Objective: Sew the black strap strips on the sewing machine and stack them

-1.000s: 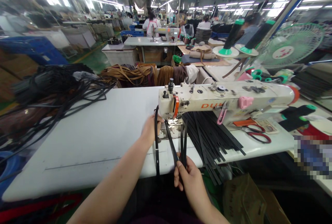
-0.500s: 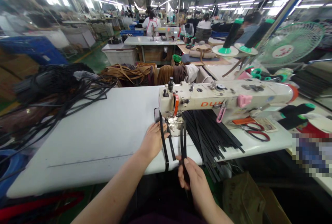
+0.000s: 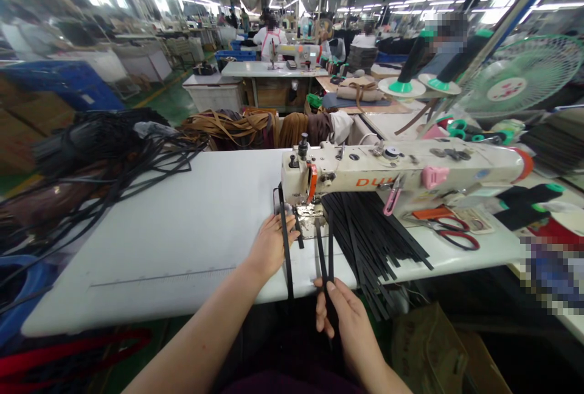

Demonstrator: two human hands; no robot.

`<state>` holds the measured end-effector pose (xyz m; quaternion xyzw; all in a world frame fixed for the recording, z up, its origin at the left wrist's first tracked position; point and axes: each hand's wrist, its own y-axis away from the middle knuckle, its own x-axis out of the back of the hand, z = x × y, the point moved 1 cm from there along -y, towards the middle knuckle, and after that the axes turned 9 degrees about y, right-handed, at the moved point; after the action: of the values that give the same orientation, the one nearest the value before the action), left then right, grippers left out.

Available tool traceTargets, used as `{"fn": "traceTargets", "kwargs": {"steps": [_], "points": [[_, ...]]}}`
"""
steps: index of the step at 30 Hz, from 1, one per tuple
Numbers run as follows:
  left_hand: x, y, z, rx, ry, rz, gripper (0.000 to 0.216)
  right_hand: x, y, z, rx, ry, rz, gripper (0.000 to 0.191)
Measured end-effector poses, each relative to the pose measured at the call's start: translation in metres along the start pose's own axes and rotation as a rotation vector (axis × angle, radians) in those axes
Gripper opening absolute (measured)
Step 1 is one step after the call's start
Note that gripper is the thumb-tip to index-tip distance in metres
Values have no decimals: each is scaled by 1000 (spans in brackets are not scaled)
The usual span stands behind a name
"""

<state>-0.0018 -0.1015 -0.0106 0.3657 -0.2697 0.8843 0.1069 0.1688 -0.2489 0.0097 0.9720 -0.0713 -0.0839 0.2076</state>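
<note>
My left hand (image 3: 271, 245) lies on the machine bed just left of the sewing machine's needle area, its fingers closed about a black strap (image 3: 288, 266) that crosses them and hangs over the table's front edge. By its fingertips, a short tail of black strap (image 3: 300, 238) sticks out from the presser foot. Off the front edge, my right hand (image 3: 344, 312) pinches black strips (image 3: 331, 254) between thumb and fingers; two lengths rise from it toward the needle plate (image 3: 312, 227). The sewing machine (image 3: 365, 166) stands over both, and its needle is hard to make out.
Loose black strips (image 3: 374, 236) lie fanned under the machine arm. Red-handled scissors (image 3: 456, 236) rest to the right. Bundled black cords (image 3: 123, 181) spill over the table's left end. Brown straps (image 3: 237, 126) hang behind the table. Thread cones (image 3: 413, 65) and a fan (image 3: 506, 87) stand at right.
The short strap tail has moved away from me, under the presser foot. The two lengths at my right hand have spread apart. My left hand stays nearly in place.
</note>
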Motion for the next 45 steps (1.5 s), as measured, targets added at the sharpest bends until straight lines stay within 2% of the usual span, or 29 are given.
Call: {"fn": "traceTargets", "kwargs": {"steps": [6, 20, 26, 31, 34, 39, 42, 45], "points": [[-1, 1, -1, -1, 26, -1, 30, 2, 0, 0, 0, 1, -24, 47], [2, -1, 2, -6, -33, -21, 30, -1, -3, 5, -34, 39, -34, 57], [1, -3, -2, 22, -29, -29, 33, -2, -3, 3, -43, 27, -44, 54], [-1, -8, -13, 25, 70, 14, 26, -1, 1, -1, -34, 20, -66, 52], [-1, -20, -25, 60, 145, 52, 25, -2, 2, -1, -29, 38, -94, 53], [1, -57, -44, 193, 125, 48, 29, -8, -5, 0, -37, 71, -109, 55], [3, -78, -50, 204, 130, 23, 26, -13, -10, 1, -26, 77, -95, 56], [5, -92, -52, 202, 122, -7, 26, -17, -13, 2, -6, 66, -73, 67]]}}
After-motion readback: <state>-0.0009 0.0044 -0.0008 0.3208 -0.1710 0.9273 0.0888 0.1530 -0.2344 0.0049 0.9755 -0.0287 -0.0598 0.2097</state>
